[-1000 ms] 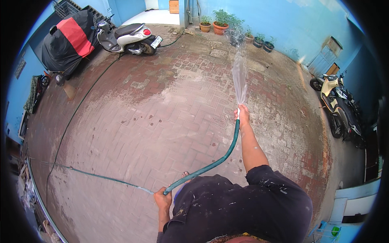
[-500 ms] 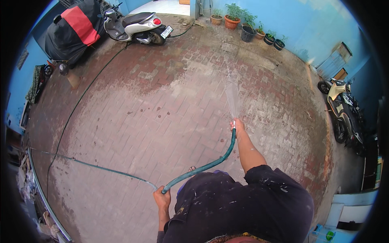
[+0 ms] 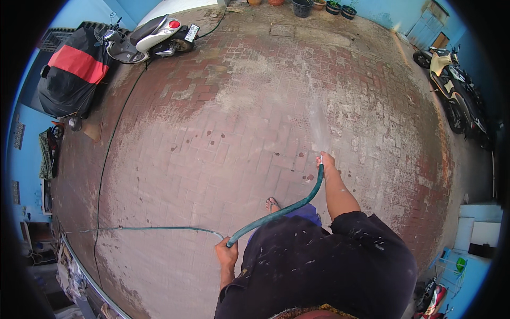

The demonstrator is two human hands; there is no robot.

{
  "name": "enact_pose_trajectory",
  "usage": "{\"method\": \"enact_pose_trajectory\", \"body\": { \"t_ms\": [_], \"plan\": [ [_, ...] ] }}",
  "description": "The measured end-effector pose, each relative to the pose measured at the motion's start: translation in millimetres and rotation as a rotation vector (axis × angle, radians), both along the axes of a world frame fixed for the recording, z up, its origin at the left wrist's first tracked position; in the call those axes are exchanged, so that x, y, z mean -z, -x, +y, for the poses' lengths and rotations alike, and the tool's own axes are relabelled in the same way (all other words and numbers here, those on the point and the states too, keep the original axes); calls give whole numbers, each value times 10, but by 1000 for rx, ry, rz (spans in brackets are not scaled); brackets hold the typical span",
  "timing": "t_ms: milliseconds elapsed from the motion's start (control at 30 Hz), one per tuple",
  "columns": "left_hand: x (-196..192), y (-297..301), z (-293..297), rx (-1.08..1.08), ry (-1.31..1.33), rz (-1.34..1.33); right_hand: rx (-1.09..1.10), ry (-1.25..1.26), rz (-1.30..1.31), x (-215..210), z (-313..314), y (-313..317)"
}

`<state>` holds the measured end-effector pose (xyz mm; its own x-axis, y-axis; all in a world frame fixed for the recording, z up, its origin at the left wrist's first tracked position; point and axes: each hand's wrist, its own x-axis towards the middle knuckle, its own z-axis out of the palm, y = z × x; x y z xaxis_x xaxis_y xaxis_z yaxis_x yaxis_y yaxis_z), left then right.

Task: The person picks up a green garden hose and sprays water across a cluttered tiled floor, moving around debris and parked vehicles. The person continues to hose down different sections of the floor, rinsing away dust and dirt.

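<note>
A green garden hose (image 3: 276,215) bends across the front of my body from one hand to the other. My right hand (image 3: 328,160) is closed round its front end, arm stretched forward, and a fan of water (image 3: 319,119) sprays from there onto the paving. My left hand (image 3: 227,252) grips the hose lower down, near my waist. From that hand a thinner stretch of hose (image 3: 159,228) runs off to the left. The brick paving (image 3: 239,138) looks pale in the middle and darker and wet toward the far side and edges.
A white scooter (image 3: 151,40) and a covered vehicle (image 3: 74,80) stand far left. Another motorbike (image 3: 457,87) is parked along the right wall. Potted plants (image 3: 333,7) line the far wall. A dark hose (image 3: 114,133) lies along the left ground, near a metal-edged pile (image 3: 79,266).
My view has turned and tilted down, so the scooter and pots sit higher in it. A sandalled foot shows more fully below the hose. Both hands keep their hold and water still sprays.
</note>
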<state>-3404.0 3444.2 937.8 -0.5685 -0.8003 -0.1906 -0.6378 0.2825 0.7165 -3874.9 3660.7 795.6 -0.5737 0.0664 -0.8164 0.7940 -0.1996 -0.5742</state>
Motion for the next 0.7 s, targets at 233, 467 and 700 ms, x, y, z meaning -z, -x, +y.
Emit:
{"method": "enact_pose_trajectory", "body": {
  "t_ms": [233, 467, 700],
  "plan": [
    [36, -161, -1, 76, -62, 7, -136, 89, -34, 175, -58, -163],
    [-27, -621, 486, -53, 11, 41, -314, 219, -9, -82, -657, -382],
    [73, -1063, 1130, -198, 76, 21, -326, 117, 17, 119, -233, -692]
  ]
}}
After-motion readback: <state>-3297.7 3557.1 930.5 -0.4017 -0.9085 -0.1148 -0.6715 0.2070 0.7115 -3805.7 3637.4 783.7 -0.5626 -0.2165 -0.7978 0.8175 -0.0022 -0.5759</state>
